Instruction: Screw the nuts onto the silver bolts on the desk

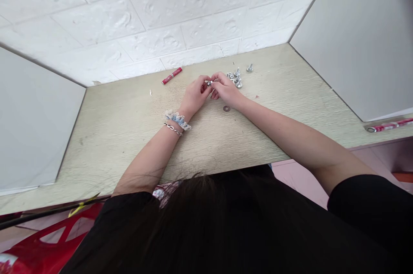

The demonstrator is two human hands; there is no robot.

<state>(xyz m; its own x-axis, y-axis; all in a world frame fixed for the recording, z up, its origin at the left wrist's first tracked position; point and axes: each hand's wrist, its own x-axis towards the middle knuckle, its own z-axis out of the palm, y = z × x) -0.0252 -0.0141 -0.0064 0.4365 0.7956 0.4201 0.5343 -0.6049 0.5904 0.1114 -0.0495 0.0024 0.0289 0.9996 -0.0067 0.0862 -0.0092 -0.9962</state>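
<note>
Over the desk, my left hand [195, 95] and my right hand [226, 89] meet, fingertips pinched together around a small metal bolt [209, 84]. Its exact shape is partly covered by the fingers. Just beyond my right hand lies a cluster of silver bolts [238, 79], several of them with wide washers or nuts on. One more bolt [250, 68] stands apart to the right of the cluster. A flat, dark grey washer [226, 109] rests on the desk below my right hand. A scrunchie and a chain bracelet circle my left wrist.
The pale wooden desk [200, 145] runs back to a white brick-patterned wall [161, 16]. Grey panels [358, 41] bound it at both sides. A red tube [172, 75] lies behind my left hand; a red-and-white stick [390, 126] lies at the right edge. A red chair [54, 239] is lower left.
</note>
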